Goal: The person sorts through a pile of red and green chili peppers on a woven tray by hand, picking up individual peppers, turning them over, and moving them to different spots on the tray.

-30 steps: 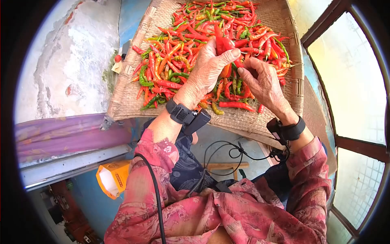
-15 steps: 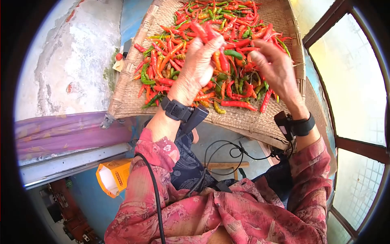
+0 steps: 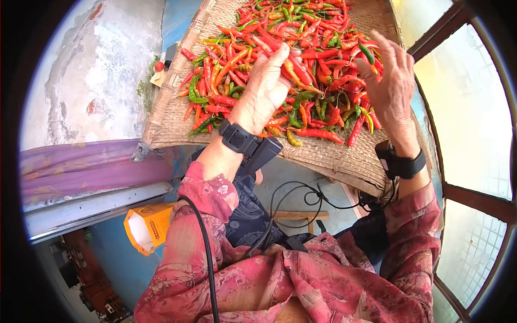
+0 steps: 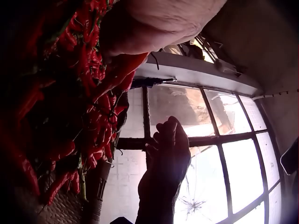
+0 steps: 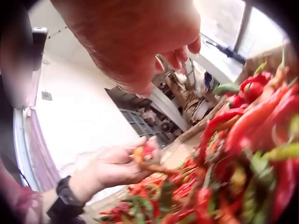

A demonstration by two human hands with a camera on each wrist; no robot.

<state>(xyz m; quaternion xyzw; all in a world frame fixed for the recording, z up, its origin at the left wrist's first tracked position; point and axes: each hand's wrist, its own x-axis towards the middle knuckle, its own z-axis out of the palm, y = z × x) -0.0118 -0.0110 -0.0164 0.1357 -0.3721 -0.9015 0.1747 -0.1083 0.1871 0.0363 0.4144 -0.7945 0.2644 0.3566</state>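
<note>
My left hand point(image 3: 265, 86) grips a small bunch of chili peppers point(image 3: 297, 71), red ones with an orange one, thumb across the top. The bunch is held over a broad heap of red, orange and green chilies point(image 3: 318, 132) on a woven tray point(image 3: 344, 157). In the right wrist view the left hand point(image 5: 112, 168) shows with the stem ends pointing forward. My right hand point(image 3: 396, 89) is raised over the tray's right side, thumb and fingers spread with nothing held. A dark green chili point(image 3: 366, 52) appears just left of its fingers.
Paned windows point(image 3: 463, 97) stand close on the right, a worn plaster wall point(image 3: 97, 75) on the left. Below the tray, a black cable point(image 3: 318, 196) loops over a wooden stool point(image 3: 299, 215). An orange box point(image 3: 148, 229) is near the left elbow.
The right hand has parted from the left hand and the bunch, moving right and opening its fingers. The left hand still grips its chilies, whose tips have swung toward the upper left.
</note>
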